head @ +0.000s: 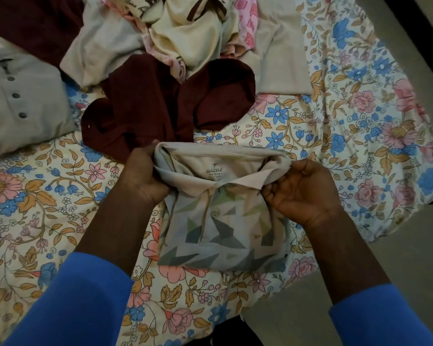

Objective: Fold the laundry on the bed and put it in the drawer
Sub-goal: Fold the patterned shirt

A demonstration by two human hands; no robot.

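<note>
Polo shirt (pixel 218 233), folded small with its collar at the far side, sits at the near middle of the bed (pixel 35 196). The left hand (pixel 145 176) grips the collar's left end and the right hand (pixel 300 191) pinches its right end. Beyond lie a maroon garment (pixel 140 101), a grey shirt (pixel 23 101) at left and a cream heap (pixel 185 33).

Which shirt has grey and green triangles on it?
The pale polo shirt, held at its collar by the left hand and right hand. The dark red top, cream top and grey buttoned shirt show no triangles.
</note>
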